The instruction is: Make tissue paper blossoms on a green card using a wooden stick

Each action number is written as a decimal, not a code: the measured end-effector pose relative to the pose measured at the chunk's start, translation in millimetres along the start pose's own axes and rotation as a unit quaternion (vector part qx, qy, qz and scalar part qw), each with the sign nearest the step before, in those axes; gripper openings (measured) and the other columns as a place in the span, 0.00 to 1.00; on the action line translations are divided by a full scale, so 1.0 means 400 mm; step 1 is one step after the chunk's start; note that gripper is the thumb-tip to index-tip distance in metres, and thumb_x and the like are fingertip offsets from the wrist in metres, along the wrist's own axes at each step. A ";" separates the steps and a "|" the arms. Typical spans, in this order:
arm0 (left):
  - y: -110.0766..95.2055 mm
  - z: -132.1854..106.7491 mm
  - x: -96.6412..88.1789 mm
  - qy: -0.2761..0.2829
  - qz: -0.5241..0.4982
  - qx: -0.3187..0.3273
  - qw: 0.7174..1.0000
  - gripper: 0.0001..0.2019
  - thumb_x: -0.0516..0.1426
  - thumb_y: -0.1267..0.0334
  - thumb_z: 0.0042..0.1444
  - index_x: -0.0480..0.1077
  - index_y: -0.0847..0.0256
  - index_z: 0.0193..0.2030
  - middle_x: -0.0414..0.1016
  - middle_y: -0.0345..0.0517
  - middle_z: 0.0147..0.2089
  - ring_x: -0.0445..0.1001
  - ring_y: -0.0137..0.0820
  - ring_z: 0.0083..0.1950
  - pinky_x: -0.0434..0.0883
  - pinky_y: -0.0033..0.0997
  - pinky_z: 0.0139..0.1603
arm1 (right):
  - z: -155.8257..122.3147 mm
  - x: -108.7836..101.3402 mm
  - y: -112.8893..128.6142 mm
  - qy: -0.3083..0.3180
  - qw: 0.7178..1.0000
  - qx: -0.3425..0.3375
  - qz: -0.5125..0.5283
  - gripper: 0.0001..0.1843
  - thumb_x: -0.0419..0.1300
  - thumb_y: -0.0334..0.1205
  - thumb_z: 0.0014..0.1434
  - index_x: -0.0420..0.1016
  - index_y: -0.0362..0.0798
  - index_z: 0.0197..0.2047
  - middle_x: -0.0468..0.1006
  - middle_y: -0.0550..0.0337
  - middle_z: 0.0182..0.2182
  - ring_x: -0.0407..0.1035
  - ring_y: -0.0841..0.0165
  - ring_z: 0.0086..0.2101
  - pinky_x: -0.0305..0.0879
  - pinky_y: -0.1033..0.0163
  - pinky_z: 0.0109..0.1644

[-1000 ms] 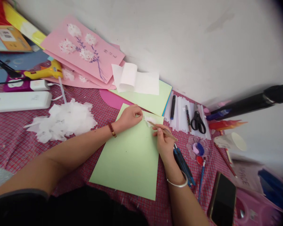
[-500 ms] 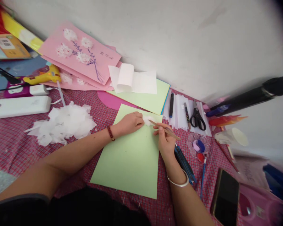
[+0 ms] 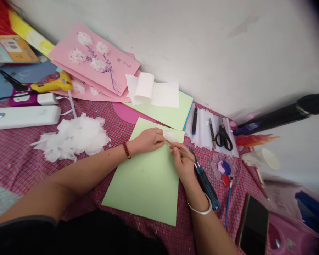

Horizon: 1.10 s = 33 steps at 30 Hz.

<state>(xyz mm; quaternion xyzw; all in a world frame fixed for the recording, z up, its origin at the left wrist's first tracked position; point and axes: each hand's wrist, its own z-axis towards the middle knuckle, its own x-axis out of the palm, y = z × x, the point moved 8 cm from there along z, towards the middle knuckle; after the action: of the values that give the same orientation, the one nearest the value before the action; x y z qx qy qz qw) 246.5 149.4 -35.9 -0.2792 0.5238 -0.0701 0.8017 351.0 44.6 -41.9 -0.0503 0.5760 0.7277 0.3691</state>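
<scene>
White tissue tuft (image 3: 170, 136) sits near the far edge of the pale green sheet (image 3: 142, 184), just past the meeting point of the two hands. From where I stand, the tip of the slim wooden stick (image 3: 185, 154) has slid off that tuft: half a second ago it was on the white, and now it is down and to the left, at the fingertips of the left hand (image 3: 148, 139). To my eye, that moves the work from the tuft itself to whatever is at those fingertips, a small adjustment rather than a fresh stage.

The left thumb and forefinger are drawn together beside the tuft; I cannot tell whether a scrap is pinched between them, nor whether they touch the tuft. The right hand (image 3: 184, 164) has its fingers closed around the stick like a pen, with no gap to speak of.

The tuft looks to be in place on the paper, though I can't see whether anything fixes it there. Over on the left, a loose heap of white tissue pieces (image 3: 77, 138) lies on the checked cloth (image 3: 16, 156), apart from the sheet, with the yellow glue gun (image 3: 53, 83) behind it. Below the tuft, most of the green is bare.
</scene>
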 end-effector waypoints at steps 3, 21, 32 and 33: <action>0.029 -0.002 -0.034 -0.083 -0.089 -0.059 0.991 0.09 0.57 0.61 0.58 0.75 0.64 0.34 0.74 0.44 0.32 0.70 0.28 0.34 0.65 0.27 0.36 | -0.006 0.011 0.034 0.040 0.996 -0.063 -0.053 0.12 0.51 0.35 0.64 0.75 0.52 0.45 0.78 0.56 0.39 0.73 0.65 0.39 0.70 0.58 0.43; 0.122 -0.013 -0.061 -0.187 -0.217 -0.213 0.934 0.09 0.54 0.62 0.56 0.72 0.64 0.30 0.73 0.41 0.29 0.67 0.26 0.31 0.64 0.25 0.31 | -0.011 -0.039 -0.052 -0.101 0.972 0.113 0.182 0.10 0.54 0.45 0.63 0.71 0.47 0.39 0.77 0.60 0.28 0.70 0.70 0.24 0.69 0.61 0.32; 0.002 -0.003 -0.434 -0.225 -0.222 -0.156 0.936 0.07 0.55 0.66 0.56 0.71 0.66 0.30 0.70 0.39 0.26 0.66 0.20 0.26 0.63 0.22 0.29 | -0.007 -0.036 -0.122 -0.100 0.940 0.195 0.262 0.15 0.63 0.52 0.55 0.73 0.47 0.35 0.77 0.60 0.24 0.68 0.71 0.22 0.65 0.62 0.28; 0.003 -0.030 -0.466 -0.205 -0.193 -0.163 0.946 0.07 0.56 0.67 0.56 0.71 0.66 0.29 0.69 0.38 0.25 0.66 0.19 0.26 0.63 0.22 0.29 | -0.006 -0.034 -0.125 -0.097 0.941 0.195 0.261 0.14 0.63 0.52 0.54 0.74 0.48 0.35 0.77 0.59 0.25 0.68 0.70 0.22 0.65 0.61 0.29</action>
<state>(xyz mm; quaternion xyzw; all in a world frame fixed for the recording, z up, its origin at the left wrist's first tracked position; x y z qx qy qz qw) 153.6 221.5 109.0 -0.5106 0.2885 -0.0787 0.8062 389.7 39.3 -76.0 0.2456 0.6606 0.6733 0.2234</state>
